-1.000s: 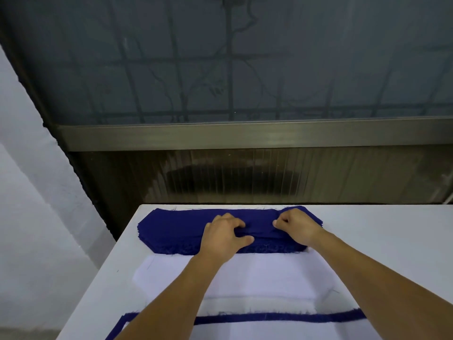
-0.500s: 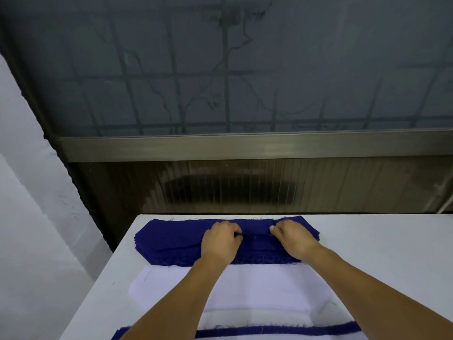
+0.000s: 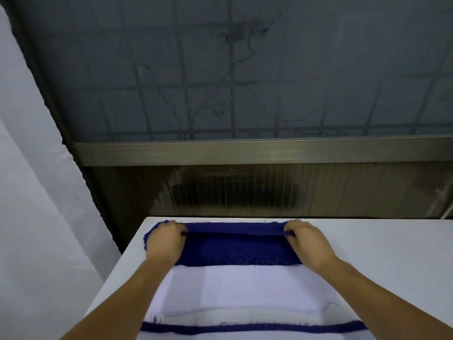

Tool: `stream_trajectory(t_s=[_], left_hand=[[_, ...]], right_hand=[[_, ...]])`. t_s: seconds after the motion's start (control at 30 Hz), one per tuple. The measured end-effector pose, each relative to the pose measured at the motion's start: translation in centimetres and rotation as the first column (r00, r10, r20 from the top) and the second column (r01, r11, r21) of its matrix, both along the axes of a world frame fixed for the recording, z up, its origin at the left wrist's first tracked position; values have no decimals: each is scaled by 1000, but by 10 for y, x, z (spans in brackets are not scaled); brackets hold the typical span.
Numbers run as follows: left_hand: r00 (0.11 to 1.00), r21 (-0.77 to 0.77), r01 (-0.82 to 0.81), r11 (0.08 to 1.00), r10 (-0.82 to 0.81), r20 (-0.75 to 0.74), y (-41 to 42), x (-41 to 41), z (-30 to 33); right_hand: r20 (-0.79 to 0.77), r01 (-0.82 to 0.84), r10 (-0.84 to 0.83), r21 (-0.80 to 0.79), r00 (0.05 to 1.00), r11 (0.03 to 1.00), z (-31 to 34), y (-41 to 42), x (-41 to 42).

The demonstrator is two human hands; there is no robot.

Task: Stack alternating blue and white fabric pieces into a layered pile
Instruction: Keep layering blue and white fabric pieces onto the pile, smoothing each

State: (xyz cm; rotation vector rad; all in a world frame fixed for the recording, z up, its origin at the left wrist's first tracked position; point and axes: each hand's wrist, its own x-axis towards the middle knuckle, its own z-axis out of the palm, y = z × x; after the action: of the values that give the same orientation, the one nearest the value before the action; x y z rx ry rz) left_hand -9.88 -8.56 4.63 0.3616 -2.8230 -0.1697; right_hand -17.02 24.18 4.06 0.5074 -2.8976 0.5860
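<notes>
Blue fabric pile (image 3: 235,249) at the far edge of the white worktop (image 3: 392,253), dark and frayed along its near edge, stretched flat between two hands. Top blue piece raised into a taut fold running from 9 o'clock to 3 o'clock across the pile's far side. Left hand (image 3: 164,241) at 9 o'clock of the pile, fingers curled down over the fabric's left end, pinching the fold. Right hand (image 3: 307,241) at 3 o'clock of the pile, fingers likewise curled and clamped on the fold's right end. Both hands knuckles-up, well apart, the blue fabric spanning the gap between them.

White fabric pile (image 3: 240,288) just beside the blue one at 6 o'clock, touching its near edge, lying flat between the two forearms. Nearer still, at 6 o'clock again, a thin blue strip (image 3: 245,328) crossing the worktop from left to right, with more white cloth showing above and below it.

Beyond the worktop at 12 o'clock, a ribbed translucent panel (image 3: 245,192), a metal rail (image 3: 245,152) above it, and a frosted window (image 3: 232,69) with a grille and vine shadows behind. Pale wall (image 3: 29,192) at 9 o'clock.
</notes>
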Motion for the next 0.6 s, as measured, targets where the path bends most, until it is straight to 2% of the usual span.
stream_trajectory(t_s=[0.1,0.2,0.33,0.4,0.43,0.5,0.53,0.6], left_hand=[[998,-89,48,995,-51,-34,-13,27,25],[982,-186,126,974,-149,-112,-9,72,42],[905,-250,265,931,-330,-270,1,151,26],[845,-250,354,901,-423,-328,5,185,5],[822,-262,382,886,-456,-341,7,199,-5],[798,-251,449,857,-512,-319,11,217,-19],[798,-232,470,852,-522,-300,13,222,-23],[813,-203,470,859,-511,-279,18,228,-26]], right_hand=[[-143,-16,16,5,990,1000,17,14,17],[-220,-54,56,18,974,998,32,38,57],[-371,-117,112,8,922,993,23,75,132],[-273,-62,51,-31,961,998,16,85,163],[-260,-86,79,-16,962,996,13,87,178],[-137,-173,172,5,976,985,10,89,208],[-141,-249,257,71,956,966,6,93,214],[-211,-293,294,34,932,955,-4,100,223]])
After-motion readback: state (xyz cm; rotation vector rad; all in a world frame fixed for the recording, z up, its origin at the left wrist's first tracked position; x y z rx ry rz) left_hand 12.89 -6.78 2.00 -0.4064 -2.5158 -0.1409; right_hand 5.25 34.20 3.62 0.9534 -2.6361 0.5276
